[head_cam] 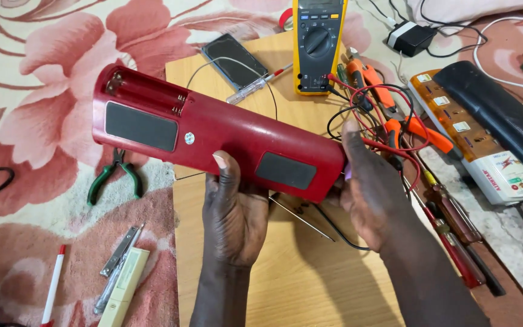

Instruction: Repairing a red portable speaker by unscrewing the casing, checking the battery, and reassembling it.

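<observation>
A long red plastic device casing (213,130) with two dark grey pads and an open battery bay at its left end is held above a wooden board (286,266). My left hand (234,209) grips it from below near the middle, thumb on its front face. My right hand (370,191) holds its right end, where red and black wires come out. Both hands are shut on the casing.
A yellow multimeter (317,42) with red and black leads, orange pliers (388,103), a phone (235,59) and a tester screwdriver (255,86) lie behind. Right: a power strip (479,139), screwdrivers (455,236). Left on the floral rug: green pliers (115,175), a pen (52,290), small tools (119,272).
</observation>
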